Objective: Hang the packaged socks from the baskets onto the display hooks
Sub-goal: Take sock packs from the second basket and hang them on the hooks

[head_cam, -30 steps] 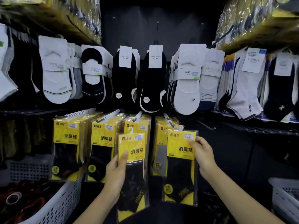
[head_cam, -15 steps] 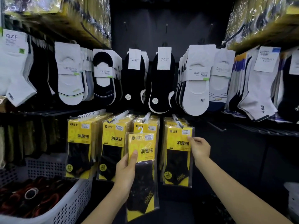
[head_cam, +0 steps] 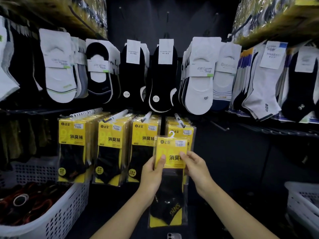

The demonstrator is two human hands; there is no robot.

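Observation:
A clear sock pack (head_cam: pixel 170 178) with a yellow card and black socks is held upright before the lower display row. My left hand (head_cam: pixel 153 171) grips its left edge, thumb on the card. My right hand (head_cam: pixel 195 167) pinches the card's right side. The pack's small white hanger (head_cam: pixel 172 134) sits just below the tip of the rightmost display hook (head_cam: pixel 179 120), in front of the packs (head_cam: pixel 183 131) hung there. Three more hooks to the left carry rows of the same yellow packs (head_cam: pixel 110 149).
A white perforated basket (head_cam: pixel 58 219) with dark goods stands at lower left. Another white basket (head_cam: pixel 303 202) is at lower right. Carded socks (head_cam: pixel 200 76) hang in the row above. A bare hook (head_cam: pixel 219 125) juts out right of the yellow packs.
My right hand let go of the pack hung on the rightmost hook and came to the pack in my left hand. That pack moved right and up, toward the rightmost hook.

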